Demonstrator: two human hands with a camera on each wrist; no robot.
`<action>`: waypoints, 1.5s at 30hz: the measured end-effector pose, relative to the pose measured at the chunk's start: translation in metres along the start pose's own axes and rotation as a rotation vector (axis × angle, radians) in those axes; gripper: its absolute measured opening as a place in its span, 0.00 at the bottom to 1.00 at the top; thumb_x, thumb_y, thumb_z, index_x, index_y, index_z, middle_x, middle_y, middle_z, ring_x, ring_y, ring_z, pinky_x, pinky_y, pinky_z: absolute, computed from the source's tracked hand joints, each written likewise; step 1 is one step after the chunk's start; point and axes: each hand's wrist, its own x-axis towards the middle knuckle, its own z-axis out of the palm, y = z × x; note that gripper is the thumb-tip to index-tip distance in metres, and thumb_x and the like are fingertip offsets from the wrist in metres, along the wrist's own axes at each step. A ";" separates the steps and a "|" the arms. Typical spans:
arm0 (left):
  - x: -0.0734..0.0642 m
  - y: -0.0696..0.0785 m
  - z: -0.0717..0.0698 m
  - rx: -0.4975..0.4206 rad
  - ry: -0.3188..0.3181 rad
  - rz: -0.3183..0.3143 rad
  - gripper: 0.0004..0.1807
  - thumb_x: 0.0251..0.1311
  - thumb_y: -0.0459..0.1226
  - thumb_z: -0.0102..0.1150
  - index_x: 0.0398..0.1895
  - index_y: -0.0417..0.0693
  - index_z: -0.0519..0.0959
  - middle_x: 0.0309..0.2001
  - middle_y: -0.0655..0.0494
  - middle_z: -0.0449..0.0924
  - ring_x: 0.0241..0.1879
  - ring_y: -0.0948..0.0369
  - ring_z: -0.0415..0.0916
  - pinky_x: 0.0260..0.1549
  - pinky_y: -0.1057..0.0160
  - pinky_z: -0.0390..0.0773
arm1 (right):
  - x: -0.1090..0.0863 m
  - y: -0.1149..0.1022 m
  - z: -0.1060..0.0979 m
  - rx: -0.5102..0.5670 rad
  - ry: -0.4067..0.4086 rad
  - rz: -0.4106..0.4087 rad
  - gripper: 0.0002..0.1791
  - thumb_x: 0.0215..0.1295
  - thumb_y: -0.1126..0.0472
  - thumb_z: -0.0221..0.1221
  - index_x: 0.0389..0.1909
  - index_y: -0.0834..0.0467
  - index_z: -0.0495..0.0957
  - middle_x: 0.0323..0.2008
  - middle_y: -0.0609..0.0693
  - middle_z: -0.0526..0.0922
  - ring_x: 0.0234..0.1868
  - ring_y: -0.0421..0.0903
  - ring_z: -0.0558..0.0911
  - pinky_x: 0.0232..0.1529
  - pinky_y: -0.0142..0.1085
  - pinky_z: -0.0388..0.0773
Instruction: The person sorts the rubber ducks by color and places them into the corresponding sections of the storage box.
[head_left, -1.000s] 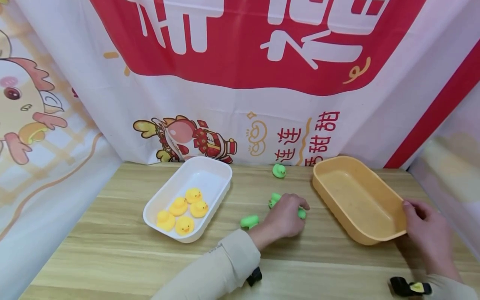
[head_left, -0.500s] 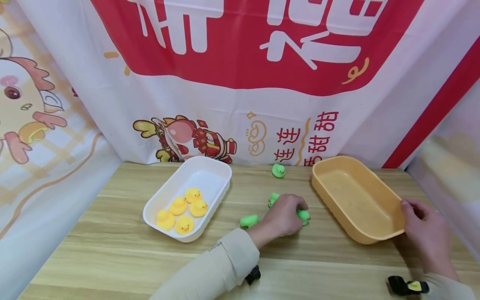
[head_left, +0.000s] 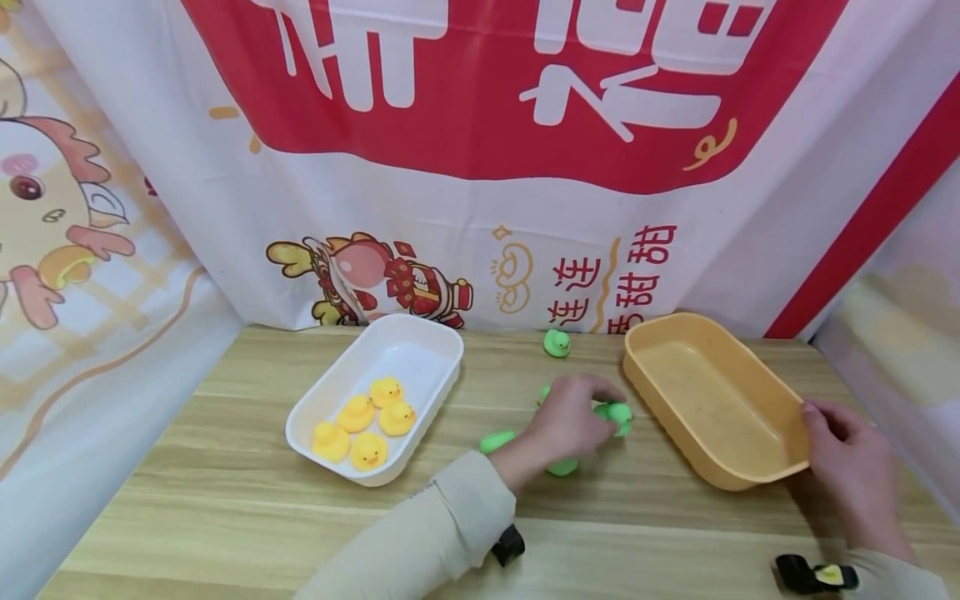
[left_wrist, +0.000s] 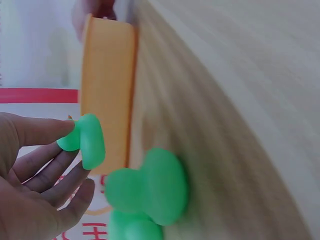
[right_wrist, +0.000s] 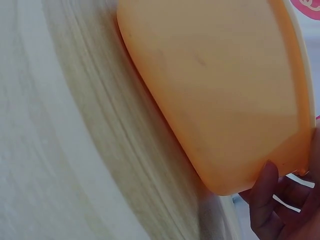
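Observation:
My left hand (head_left: 573, 423) pinches a green rubber duck (head_left: 618, 417) between thumb and fingers, close above the table and left of the orange bin (head_left: 708, 400). In the left wrist view the thumb lies on the held duck's head side, and the duck's rounded body (left_wrist: 92, 142) shows past the fingertips. Two more green ducks lie near it there, the closer one (left_wrist: 150, 187) large in view. My right hand (head_left: 855, 458) grips the near right rim of the bin, which holds nothing. In the right wrist view its thumb (right_wrist: 265, 187) presses on the bin's wall.
A white bin (head_left: 416, 354) with several yellow rubber ducks (head_left: 356, 412) stands on the left. Loose green ducks lie around my left forearm, one (head_left: 497, 440) beside the wrist, another (head_left: 562, 467) below the hand. One green duck (head_left: 557, 342) sits near the back curtain (head_left: 480, 250).
My left hand has risen slightly and shifted right toward the orange bin with the green duck in its fingers. Another green duck now shows beneath the hand. My right hand stays on the bin.

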 end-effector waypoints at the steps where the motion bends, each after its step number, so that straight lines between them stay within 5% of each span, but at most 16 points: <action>1: 0.000 0.003 -0.001 -0.022 0.001 0.006 0.18 0.60 0.28 0.76 0.53 0.47 0.89 0.53 0.56 0.91 0.55 0.64 0.86 0.58 0.69 0.84 | -0.001 -0.001 0.000 -0.014 -0.001 -0.003 0.32 0.82 0.40 0.50 0.70 0.60 0.79 0.34 0.21 0.79 0.39 0.20 0.66 0.36 0.22 0.65; 3: 0.001 0.008 -0.004 -0.050 0.009 0.030 0.16 0.60 0.29 0.77 0.52 0.47 0.89 0.51 0.57 0.92 0.53 0.66 0.86 0.55 0.71 0.83 | -0.001 -0.004 0.001 -0.045 -0.008 -0.012 0.32 0.82 0.40 0.50 0.70 0.60 0.79 0.44 0.40 0.90 0.41 0.27 0.71 0.36 0.23 0.65; 6: 0.002 0.015 -0.006 -0.090 0.023 0.056 0.15 0.61 0.31 0.77 0.51 0.48 0.90 0.48 0.60 0.91 0.49 0.69 0.85 0.51 0.73 0.82 | -0.003 -0.008 0.003 -0.089 -0.007 -0.027 0.32 0.83 0.42 0.48 0.70 0.61 0.79 0.64 0.68 0.83 0.48 0.45 0.79 0.35 0.24 0.64; 9: 0.002 0.022 -0.006 -0.110 0.030 0.075 0.14 0.62 0.32 0.77 0.51 0.48 0.90 0.47 0.60 0.91 0.48 0.70 0.84 0.51 0.72 0.83 | -0.003 -0.009 0.005 -0.090 -0.003 -0.024 0.32 0.84 0.43 0.47 0.71 0.62 0.78 0.68 0.69 0.80 0.59 0.62 0.78 0.36 0.24 0.63; 15: 0.006 0.033 0.002 -0.123 0.025 0.087 0.14 0.63 0.33 0.77 0.51 0.49 0.89 0.47 0.61 0.91 0.47 0.72 0.83 0.51 0.73 0.83 | -0.005 -0.012 0.008 -0.079 0.011 0.010 0.32 0.84 0.44 0.46 0.72 0.62 0.77 0.69 0.70 0.79 0.65 0.66 0.76 0.41 0.30 0.64; 22: 0.017 0.047 0.012 -0.109 0.033 0.131 0.12 0.64 0.34 0.77 0.50 0.48 0.90 0.46 0.61 0.92 0.46 0.72 0.83 0.48 0.78 0.81 | -0.005 -0.012 0.009 -0.081 0.028 0.005 0.31 0.84 0.44 0.46 0.71 0.62 0.78 0.67 0.69 0.80 0.64 0.65 0.77 0.41 0.30 0.63; 28: 0.025 0.057 0.022 -0.198 0.014 0.094 0.12 0.60 0.32 0.79 0.47 0.48 0.91 0.41 0.63 0.91 0.41 0.74 0.82 0.41 0.80 0.80 | -0.006 -0.010 0.010 -0.078 0.038 -0.010 0.30 0.84 0.44 0.47 0.70 0.62 0.79 0.66 0.69 0.81 0.62 0.64 0.78 0.41 0.30 0.63; 35: 0.031 0.066 0.039 -0.237 -0.018 0.084 0.12 0.56 0.30 0.80 0.44 0.47 0.91 0.37 0.63 0.89 0.37 0.74 0.80 0.40 0.79 0.79 | -0.006 -0.009 0.009 -0.088 0.066 -0.030 0.28 0.83 0.45 0.49 0.67 0.60 0.82 0.61 0.66 0.85 0.48 0.49 0.77 0.39 0.29 0.65; 45: 0.044 0.075 0.070 -0.144 -0.082 0.047 0.10 0.58 0.32 0.80 0.42 0.50 0.92 0.35 0.66 0.89 0.35 0.75 0.78 0.37 0.80 0.78 | -0.008 -0.009 0.009 -0.071 0.057 -0.039 0.28 0.84 0.46 0.48 0.66 0.61 0.81 0.61 0.67 0.84 0.53 0.55 0.79 0.38 0.29 0.67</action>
